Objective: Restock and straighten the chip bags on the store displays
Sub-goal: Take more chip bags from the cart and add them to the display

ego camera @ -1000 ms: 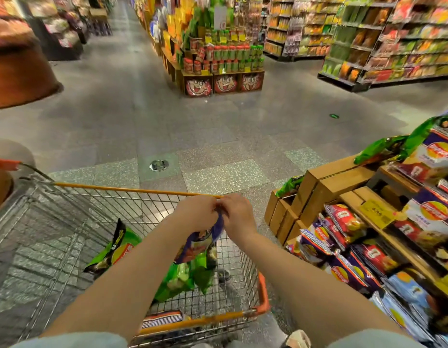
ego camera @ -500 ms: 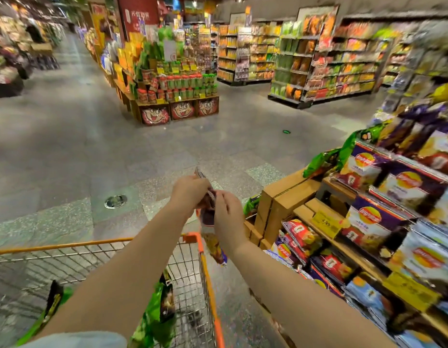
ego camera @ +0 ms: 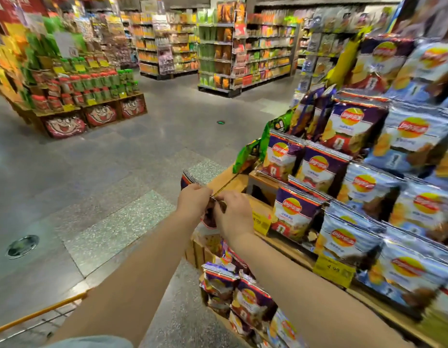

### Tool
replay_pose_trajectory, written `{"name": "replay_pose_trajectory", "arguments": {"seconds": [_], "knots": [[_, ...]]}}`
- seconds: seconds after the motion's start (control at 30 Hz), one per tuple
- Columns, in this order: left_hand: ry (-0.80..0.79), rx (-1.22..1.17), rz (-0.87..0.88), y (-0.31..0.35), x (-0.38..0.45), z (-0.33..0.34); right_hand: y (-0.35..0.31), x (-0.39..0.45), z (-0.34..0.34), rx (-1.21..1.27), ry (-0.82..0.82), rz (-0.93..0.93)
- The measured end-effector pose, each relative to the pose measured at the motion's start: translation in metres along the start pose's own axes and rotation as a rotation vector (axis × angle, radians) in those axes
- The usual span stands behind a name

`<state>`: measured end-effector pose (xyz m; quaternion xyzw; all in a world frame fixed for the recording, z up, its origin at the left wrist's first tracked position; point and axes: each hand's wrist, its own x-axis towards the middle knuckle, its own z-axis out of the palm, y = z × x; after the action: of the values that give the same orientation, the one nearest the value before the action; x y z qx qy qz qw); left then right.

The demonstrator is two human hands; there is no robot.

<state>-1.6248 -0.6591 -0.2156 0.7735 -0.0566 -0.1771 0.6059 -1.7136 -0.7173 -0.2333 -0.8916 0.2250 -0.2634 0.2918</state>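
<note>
Both hands, left hand (ego camera: 192, 200) and right hand (ego camera: 232, 212), fingers pinching the top seam of one purple foil chip bag (ego camera: 210, 217) near the stepped wooden display shelf (ego camera: 280, 243), placing it remains, restocking looks midway

Both bare forearms reach forward, hands meeting at centre frame.
The left hand (ego camera: 192, 200) and right hand (ego camera: 233, 213) sit side by side, backs to the camera, fingers curled and pinching the top edge of a chip bag (ego camera: 190, 180) held between them; grey sleeves show at the bottom edge.
</note>
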Motion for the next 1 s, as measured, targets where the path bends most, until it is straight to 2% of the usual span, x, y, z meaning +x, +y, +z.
{"name": "replay_pose_trajectory", "arguments": {"seconds": [0.17, 0.23, 0.33, 0.4, 0.57, 0.63, 0.77, 1.0], "knots": [[-0.040, -0.009, -0.014, 0.013, 0.032, 0.077, 0.063, 0.050, -0.039, -0.163, -0.017, -0.010], [-0.046, -0.006, 0.011, 0.021, 0.039, 0.102, 0.079, 0.072, -0.054, -0.254, -0.010, -0.068], [-0.025, -0.017, 0.054, 0.036, 0.045, 0.130, 0.092, 0.101, -0.075, -0.395, -0.148, -0.142], [-0.022, -0.031, 0.077, 0.044, 0.048, 0.144, 0.097, 0.117, -0.083, -0.373, -0.220, -0.092], [-0.004, 0.000, 0.059, 0.049, 0.058, 0.161, 0.109, 0.141, -0.085, -0.356, -0.237, -0.048], [-0.028, 0.007, 0.030, 0.050, 0.065, 0.165, 0.116, 0.149, -0.079, -0.364, -0.222, -0.031], [-0.142, -0.170, -0.079, 0.050, 0.080, 0.172, 0.133, 0.167, -0.066, -0.265, -0.193, 0.069], [-0.174, -0.119, -0.110, 0.047, 0.119, 0.159, 0.156, 0.214, -0.046, -0.149, -0.124, 0.191]]}}
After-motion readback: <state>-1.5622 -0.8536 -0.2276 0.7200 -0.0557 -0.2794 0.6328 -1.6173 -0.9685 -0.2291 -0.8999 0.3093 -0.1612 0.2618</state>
